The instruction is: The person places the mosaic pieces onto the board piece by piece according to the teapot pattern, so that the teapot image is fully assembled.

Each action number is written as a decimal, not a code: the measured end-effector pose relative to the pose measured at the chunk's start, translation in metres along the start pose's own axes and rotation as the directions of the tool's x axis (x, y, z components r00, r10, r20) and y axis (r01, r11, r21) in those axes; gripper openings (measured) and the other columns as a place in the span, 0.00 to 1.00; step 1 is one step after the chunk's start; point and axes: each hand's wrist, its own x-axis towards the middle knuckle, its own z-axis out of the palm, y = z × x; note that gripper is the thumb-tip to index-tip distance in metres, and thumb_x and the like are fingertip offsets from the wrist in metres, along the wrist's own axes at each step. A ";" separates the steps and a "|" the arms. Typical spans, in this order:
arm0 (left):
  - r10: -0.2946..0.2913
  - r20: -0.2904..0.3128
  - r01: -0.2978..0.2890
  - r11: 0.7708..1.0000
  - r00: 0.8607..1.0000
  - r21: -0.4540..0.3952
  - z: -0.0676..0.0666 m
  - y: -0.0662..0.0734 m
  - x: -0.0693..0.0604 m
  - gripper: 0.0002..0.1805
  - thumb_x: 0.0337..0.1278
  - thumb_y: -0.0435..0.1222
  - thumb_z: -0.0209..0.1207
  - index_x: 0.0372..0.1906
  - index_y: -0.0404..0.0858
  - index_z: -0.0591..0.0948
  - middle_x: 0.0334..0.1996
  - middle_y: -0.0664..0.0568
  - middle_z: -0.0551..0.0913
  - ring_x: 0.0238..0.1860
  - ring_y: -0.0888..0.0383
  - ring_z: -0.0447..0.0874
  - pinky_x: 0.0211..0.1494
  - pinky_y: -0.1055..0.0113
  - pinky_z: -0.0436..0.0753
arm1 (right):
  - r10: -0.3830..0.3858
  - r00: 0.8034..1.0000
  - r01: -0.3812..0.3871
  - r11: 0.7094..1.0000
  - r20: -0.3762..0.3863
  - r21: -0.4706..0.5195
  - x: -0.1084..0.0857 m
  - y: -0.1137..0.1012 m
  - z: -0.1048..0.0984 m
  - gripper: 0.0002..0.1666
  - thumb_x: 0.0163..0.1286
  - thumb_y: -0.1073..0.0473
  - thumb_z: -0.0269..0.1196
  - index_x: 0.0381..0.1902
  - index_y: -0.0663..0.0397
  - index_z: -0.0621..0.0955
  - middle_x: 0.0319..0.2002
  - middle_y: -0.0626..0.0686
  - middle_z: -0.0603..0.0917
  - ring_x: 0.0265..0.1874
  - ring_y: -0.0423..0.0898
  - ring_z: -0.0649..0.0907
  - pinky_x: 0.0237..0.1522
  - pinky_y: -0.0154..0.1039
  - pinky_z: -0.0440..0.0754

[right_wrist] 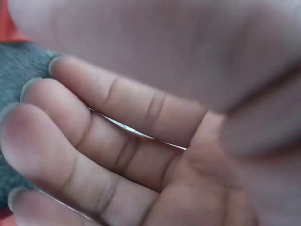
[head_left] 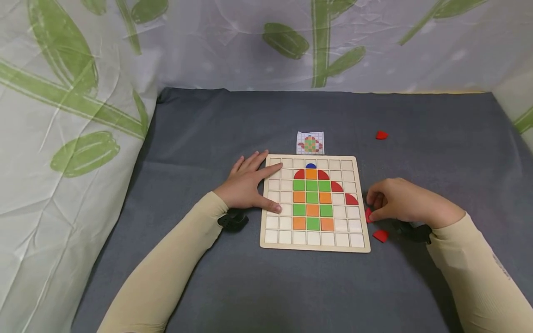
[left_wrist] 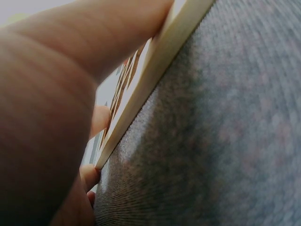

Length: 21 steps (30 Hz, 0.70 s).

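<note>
On the cloth lies a wooden grid board (head_left: 272,238) with green, orange, red and blue flat pieces in its cells. My left hand (head_left: 245,187) rests on its left side, fingers spread, with thumb and index finger over the cells. In the left wrist view those fingers touch the board's edge (left_wrist: 155,70). By the right edge, my right hand (head_left: 395,201) is bent, its thumb at a small red piece (head_left: 368,215). The right wrist view shows curled fingers (right_wrist: 94,136) and some red beyond the thumb; whether they pinch the piece is unclear.
A small printed pattern card (head_left: 310,143) touches the board's top edge. One loose red piece (head_left: 381,236) lies just below my right hand, another (head_left: 381,135) farther back. Dark grey cloth (head_left: 233,286) covers the table; leaf-printed curtains (head_left: 233,46) stand behind and to the left.
</note>
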 end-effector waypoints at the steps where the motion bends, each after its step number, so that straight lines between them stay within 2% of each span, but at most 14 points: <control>1: 0.001 0.000 -0.001 1.000 1.000 -0.002 0.000 0.000 0.000 0.65 0.41 0.71 0.75 0.85 0.61 0.56 0.87 0.51 0.36 0.86 0.48 0.29 0.84 0.43 0.28 | -0.008 1.000 0.008 1.000 -0.005 0.004 -0.002 0.001 0.002 0.16 0.59 0.56 0.80 0.40 0.56 0.86 0.31 0.45 0.84 0.31 0.42 0.80 0.35 0.40 0.81; 10: 0.000 0.001 0.000 1.000 1.000 -0.005 0.001 0.000 0.000 0.64 0.43 0.71 0.74 0.85 0.61 0.56 0.87 0.51 0.36 0.86 0.48 0.29 0.84 0.43 0.29 | -0.067 0.996 0.068 0.998 -0.053 0.016 -0.006 0.002 0.014 0.15 0.58 0.60 0.81 0.37 0.51 0.84 0.29 0.43 0.83 0.31 0.41 0.80 0.34 0.37 0.81; 16: 0.002 0.000 -0.002 1.000 1.000 -0.007 0.001 0.000 0.000 0.65 0.41 0.70 0.75 0.85 0.61 0.56 0.87 0.51 0.36 0.86 0.48 0.29 0.84 0.43 0.29 | -0.092 0.992 0.094 0.995 -0.091 0.020 -0.009 0.002 0.017 0.10 0.60 0.64 0.76 0.34 0.49 0.83 0.26 0.42 0.82 0.27 0.40 0.80 0.31 0.35 0.80; 21: 0.003 -0.002 -0.003 1.000 1.000 -0.003 0.001 0.001 0.000 0.65 0.41 0.70 0.75 0.85 0.61 0.56 0.87 0.51 0.37 0.86 0.48 0.29 0.84 0.43 0.29 | -0.100 0.987 0.101 0.995 -0.123 0.000 -0.012 0.004 0.017 0.11 0.60 0.67 0.72 0.39 0.50 0.85 0.27 0.43 0.81 0.26 0.40 0.80 0.30 0.34 0.80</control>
